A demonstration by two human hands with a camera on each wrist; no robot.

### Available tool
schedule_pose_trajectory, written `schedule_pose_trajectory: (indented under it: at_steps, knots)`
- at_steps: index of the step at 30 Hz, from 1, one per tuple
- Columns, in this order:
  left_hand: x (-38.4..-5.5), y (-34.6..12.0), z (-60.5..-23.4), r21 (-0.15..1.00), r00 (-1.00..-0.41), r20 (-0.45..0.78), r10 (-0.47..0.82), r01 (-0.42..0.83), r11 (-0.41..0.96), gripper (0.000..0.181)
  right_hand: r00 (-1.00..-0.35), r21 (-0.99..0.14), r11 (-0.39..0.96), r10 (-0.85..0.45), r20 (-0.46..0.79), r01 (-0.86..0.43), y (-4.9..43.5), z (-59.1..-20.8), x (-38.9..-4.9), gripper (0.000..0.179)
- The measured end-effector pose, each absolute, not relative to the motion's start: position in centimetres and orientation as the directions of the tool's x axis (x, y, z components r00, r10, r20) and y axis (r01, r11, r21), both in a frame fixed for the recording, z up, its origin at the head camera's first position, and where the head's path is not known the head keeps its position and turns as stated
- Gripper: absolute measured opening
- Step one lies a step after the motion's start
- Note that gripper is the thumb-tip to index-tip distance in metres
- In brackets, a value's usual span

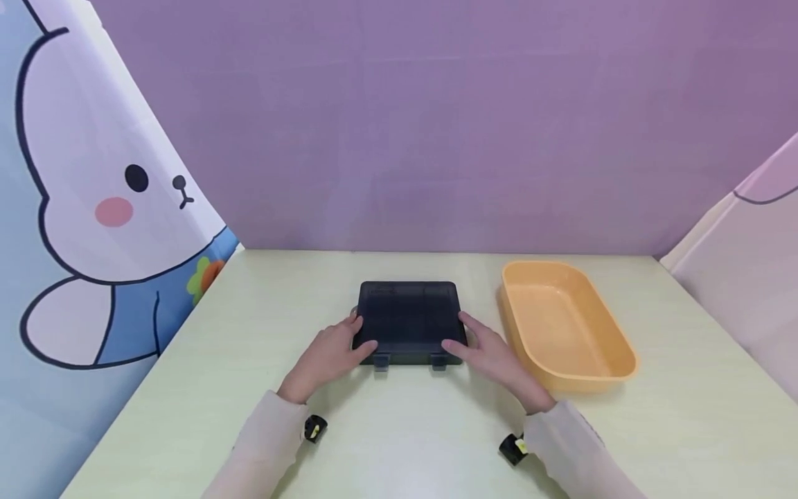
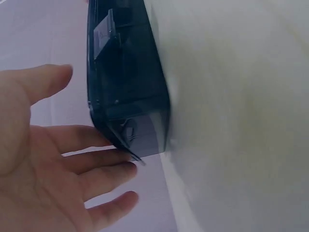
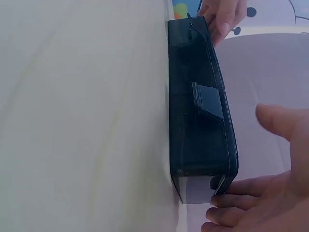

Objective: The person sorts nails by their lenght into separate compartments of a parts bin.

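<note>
A dark, flat plastic case [image 1: 408, 315] with a smooth lid lies on the table. Along its near side, two latches [image 1: 382, 362] stick outward. My left hand [image 1: 327, 357] is at the case's left side, fingertips against a tab [image 2: 129, 147] that juts out there, thumb held off the lid. On the opposite side, my right hand [image 1: 492, 353] has its extended fingers at the side wall below the lid's rim. The right thumb also stands apart from the lid in the right wrist view. What the case contains is hidden under its dark lid.
To the right of the case stands a yellow-orange plastic tray [image 1: 567, 326], close beside the right hand. A purple cloth [image 1: 436, 138] hangs behind the pale table [image 1: 411, 443]. A printed cartoon cloth [image 1: 118, 208] borders the left side.
</note>
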State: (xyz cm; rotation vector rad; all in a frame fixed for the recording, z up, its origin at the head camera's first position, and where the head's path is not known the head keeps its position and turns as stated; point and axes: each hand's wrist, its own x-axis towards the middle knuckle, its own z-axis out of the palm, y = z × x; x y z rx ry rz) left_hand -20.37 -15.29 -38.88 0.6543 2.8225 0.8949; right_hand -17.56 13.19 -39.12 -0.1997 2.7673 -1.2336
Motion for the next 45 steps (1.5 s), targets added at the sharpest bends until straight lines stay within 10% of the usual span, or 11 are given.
schedule_pose_trajectory:
  at_steps: [13,45]
  knots:
    - [-19.8,-14.6,-38.5,0.412,-0.902,-0.026,0.431,0.383,0.827,0.094,-0.976,-0.693,0.695,-0.207,0.063,-0.192,12.5,-39.7,-17.5,0.098]
    - [-20.4,-12.1,-39.3,0.248,-0.85,0.093,0.518,0.524,0.815,0.078,-0.925,-0.396,0.835,-0.336,0.179,-0.381,11.8,-39.9,-18.2,0.07]
